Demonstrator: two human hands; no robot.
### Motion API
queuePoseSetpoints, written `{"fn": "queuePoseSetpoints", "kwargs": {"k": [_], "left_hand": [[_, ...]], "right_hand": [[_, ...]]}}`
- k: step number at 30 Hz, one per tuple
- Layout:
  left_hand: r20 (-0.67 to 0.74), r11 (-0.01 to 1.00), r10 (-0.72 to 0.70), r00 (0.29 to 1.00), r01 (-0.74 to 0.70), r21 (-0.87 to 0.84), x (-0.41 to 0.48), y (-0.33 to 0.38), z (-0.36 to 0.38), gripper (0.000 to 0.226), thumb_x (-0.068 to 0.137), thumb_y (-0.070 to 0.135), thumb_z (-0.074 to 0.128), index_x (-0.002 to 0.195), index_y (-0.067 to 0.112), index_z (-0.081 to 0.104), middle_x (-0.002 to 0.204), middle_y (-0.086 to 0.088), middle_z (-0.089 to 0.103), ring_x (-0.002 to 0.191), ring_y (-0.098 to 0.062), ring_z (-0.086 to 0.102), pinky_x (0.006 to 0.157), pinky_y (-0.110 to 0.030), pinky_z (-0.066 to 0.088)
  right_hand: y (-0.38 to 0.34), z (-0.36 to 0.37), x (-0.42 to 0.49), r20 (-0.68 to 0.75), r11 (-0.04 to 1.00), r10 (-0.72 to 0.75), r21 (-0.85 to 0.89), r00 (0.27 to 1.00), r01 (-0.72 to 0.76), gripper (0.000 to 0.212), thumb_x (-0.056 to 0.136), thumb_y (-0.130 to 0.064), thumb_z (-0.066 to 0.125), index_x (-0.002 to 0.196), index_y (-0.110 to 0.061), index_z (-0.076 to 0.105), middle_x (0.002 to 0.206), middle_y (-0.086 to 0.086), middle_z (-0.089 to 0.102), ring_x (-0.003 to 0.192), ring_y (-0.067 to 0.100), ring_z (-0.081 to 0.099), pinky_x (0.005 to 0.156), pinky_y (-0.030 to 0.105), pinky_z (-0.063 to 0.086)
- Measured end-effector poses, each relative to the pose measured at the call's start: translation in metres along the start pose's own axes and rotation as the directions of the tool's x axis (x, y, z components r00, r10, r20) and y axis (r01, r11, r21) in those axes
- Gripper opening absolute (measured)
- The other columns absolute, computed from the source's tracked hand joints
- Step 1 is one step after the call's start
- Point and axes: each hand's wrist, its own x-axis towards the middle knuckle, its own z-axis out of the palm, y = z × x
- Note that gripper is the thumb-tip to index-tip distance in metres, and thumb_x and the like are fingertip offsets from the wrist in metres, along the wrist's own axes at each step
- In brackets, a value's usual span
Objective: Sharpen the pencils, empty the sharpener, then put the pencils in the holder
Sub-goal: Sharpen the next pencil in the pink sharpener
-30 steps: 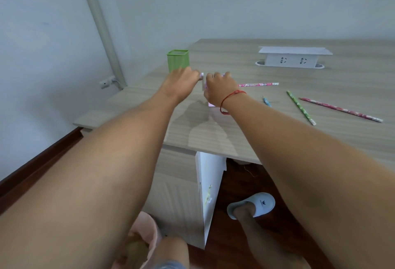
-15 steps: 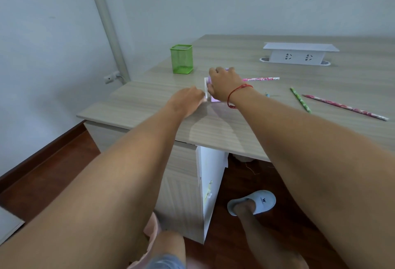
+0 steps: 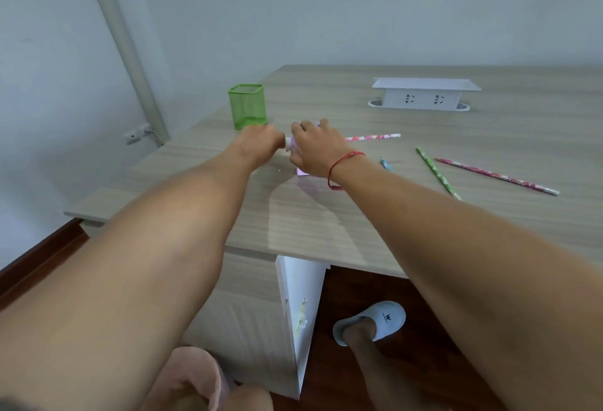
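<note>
Your right hand [image 3: 315,146] is clamped over the purple sharpener [image 3: 301,171] on the desk [image 3: 359,221], a pink pencil [image 3: 372,137] sticking out behind it. Your left hand [image 3: 261,144] is curled around the white crank [image 3: 288,143]. Just behind stands the green holder [image 3: 247,105]; more pencils [image 3: 437,171] lie to the right.

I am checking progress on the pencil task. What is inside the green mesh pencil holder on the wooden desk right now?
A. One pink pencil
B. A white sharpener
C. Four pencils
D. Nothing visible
D: the green mesh pencil holder shows no contents, while the pink patterned pencil and green patterned pencil lie on the wooden desk.
</note>
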Motion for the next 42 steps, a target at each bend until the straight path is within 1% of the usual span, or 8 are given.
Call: {"fn": "queuePoseSetpoints", "kwargs": {"k": [8, 13, 17, 20, 27, 37, 40, 42], "left_hand": [[-0.177, 0.999, -0.045, 0.983, 0.041, -0.024, -0.009, -0.007, -0.029, 0.027, 0.100, 0.015, 0.038, 0.100, 0.001, 0.061, 0.099, -0.024, 0.062, 0.093, -0.041, 0.060, 0.061, -0.037, 0.030], [-0.244, 0.988, -0.096, 0.965, 0.063, -0.138, -0.034, 0.003, -0.032, 0.038, 0.104, 0.026, 0.032, 0.107, -0.001, 0.059, 0.103, -0.026, 0.062, 0.095, -0.043, 0.061, 0.070, -0.044, 0.042], [-0.300, 0.988, -0.012, 0.954, -0.034, -0.148, -0.054, 0.010, -0.010, 0.021, 0.098, 0.012, 0.042, 0.112, 0.008, 0.057, 0.094, -0.022, 0.064, 0.086, -0.042, 0.062, 0.061, -0.042, 0.040], [-0.224, 0.978, 0.017, 0.974, -0.062, -0.198, -0.065, 0.019, 0.007, 0.023, 0.098, 0.011, 0.041, 0.116, 0.007, 0.055, 0.093, -0.021, 0.063, 0.084, -0.041, 0.062, 0.062, -0.040, 0.040], [0.007, 0.994, 0.000, 1.000, 0.001, -0.107, -0.035, 0.024, 0.024, 0.032, 0.101, 0.022, 0.038, 0.113, 0.004, 0.061, 0.116, -0.019, 0.063, 0.109, -0.037, 0.060, 0.085, -0.040, 0.047], [-0.010, 0.984, -0.148, 0.989, 0.146, -0.103, -0.020, 0.031, 0.025, 0.028, 0.099, 0.010, 0.038, 0.113, 0.001, 0.059, 0.117, -0.018, 0.062, 0.111, -0.036, 0.060, 0.086, -0.042, 0.047], [-0.010, 0.981, -0.163, 0.987, 0.161, -0.106, -0.021, 0.029, 0.027, 0.027, 0.098, 0.010, 0.038, 0.112, 0.004, 0.061, 0.117, -0.017, 0.061, 0.111, -0.035, 0.060, 0.086, -0.042, 0.048], [0.006, 0.980, -0.164, 0.986, 0.164, -0.113, -0.023, 0.027, 0.028, 0.026, 0.098, 0.010, 0.039, 0.112, 0.005, 0.060, 0.117, -0.017, 0.061, 0.110, -0.035, 0.060, 0.085, -0.042, 0.049]], "right_hand": [[-0.007, -0.005, 0.005, 0.048, 0.995, 0.090, 0.026, 0.995, -0.091, 0.037, 0.094, -0.022, 0.044, 0.124, -0.001, 0.050, 0.125, 0.018, 0.056, 0.114, 0.033, 0.055, 0.095, 0.039, 0.043], [-0.007, -0.009, 0.004, 0.075, 0.996, 0.083, 0.027, 0.994, -0.085, 0.038, 0.094, -0.023, 0.044, 0.125, -0.002, 0.050, 0.127, 0.018, 0.056, 0.115, 0.036, 0.056, 0.098, 0.040, 0.041], [-0.007, -0.010, 0.006, 0.083, 0.996, 0.073, 0.037, 0.994, -0.076, 0.039, 0.097, -0.025, 0.041, 0.126, -0.001, 0.050, 0.129, 0.020, 0.055, 0.118, 0.037, 0.055, 0.101, 0.041, 0.039], [-0.005, -0.011, 0.005, 0.089, 0.997, 0.060, 0.042, 0.994, -0.064, 0.041, 0.098, -0.029, 0.035, 0.126, -0.001, 0.049, 0.128, 0.020, 0.055, 0.118, 0.036, 0.055, 0.099, 0.041, 0.039], [0.000, -0.005, 0.002, 0.045, 0.999, 0.006, 0.034, 0.999, -0.008, 0.041, 0.098, -0.028, 0.037, 0.126, -0.001, 0.048, 0.127, 0.020, 0.055, 0.114, 0.037, 0.056, 0.097, 0.041, 0.039], [0.002, -0.006, -0.009, 0.024, 0.975, 0.049, 0.217, 0.999, -0.053, 0.053, 0.094, -0.033, 0.046, 0.136, -0.001, 0.040, 0.139, 0.017, 0.044, 0.127, 0.034, 0.045, 0.106, 0.041, 0.034], [0.017, -0.021, -0.020, 0.148, 0.839, 0.158, 0.501, 0.976, -0.211, 0.077, 0.088, -0.032, 0.058, 0.149, -0.003, 0.020, 0.151, 0.016, 0.032, 0.136, 0.035, 0.038, 0.111, 0.040, 0.033], [0.029, -0.026, -0.025, 0.248, 0.879, 0.218, 0.372, 0.944, -0.300, 0.059, 0.089, -0.026, 0.055, 0.142, -0.011, 0.035, 0.140, 0.013, 0.049, 0.125, 0.034, 0.050, 0.103, 0.039, 0.040]]}}
